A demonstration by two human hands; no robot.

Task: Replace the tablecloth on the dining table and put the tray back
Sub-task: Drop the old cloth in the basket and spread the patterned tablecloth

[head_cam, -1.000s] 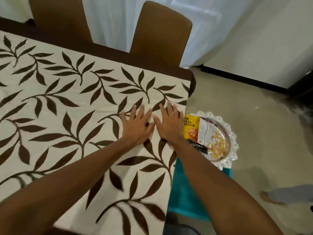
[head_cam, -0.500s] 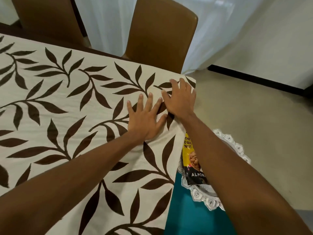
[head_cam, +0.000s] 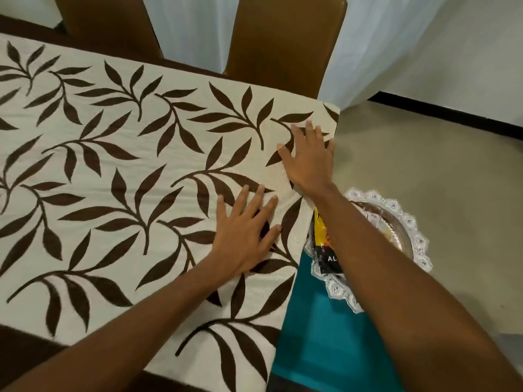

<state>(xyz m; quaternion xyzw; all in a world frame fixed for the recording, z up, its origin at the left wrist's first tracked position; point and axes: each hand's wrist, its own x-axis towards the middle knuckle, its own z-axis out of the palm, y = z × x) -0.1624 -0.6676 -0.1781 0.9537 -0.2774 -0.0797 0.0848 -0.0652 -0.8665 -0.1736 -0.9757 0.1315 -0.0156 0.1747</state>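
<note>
Cream leaf-print tablecloth [head_cam: 127, 171] lies under your flat, spread left hand [head_cam: 243, 239] and right hand [head_cam: 310, 159], apart near its end. Push unevenly and it may skew; your right forearm [head_cam: 382, 264] could clip the silver tray [head_cam: 421, 244] on the teal seat [head_cam: 325, 335].

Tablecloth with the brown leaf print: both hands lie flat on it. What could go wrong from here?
The right hand presses the cream, brown-leafed tablecloth near its far right corner; pushing outward could drag it askew. The round, lacy-rimmed silvery tray holding a yellow snack packet sits beneath the right forearm; lowering that arm might knock it.
</note>
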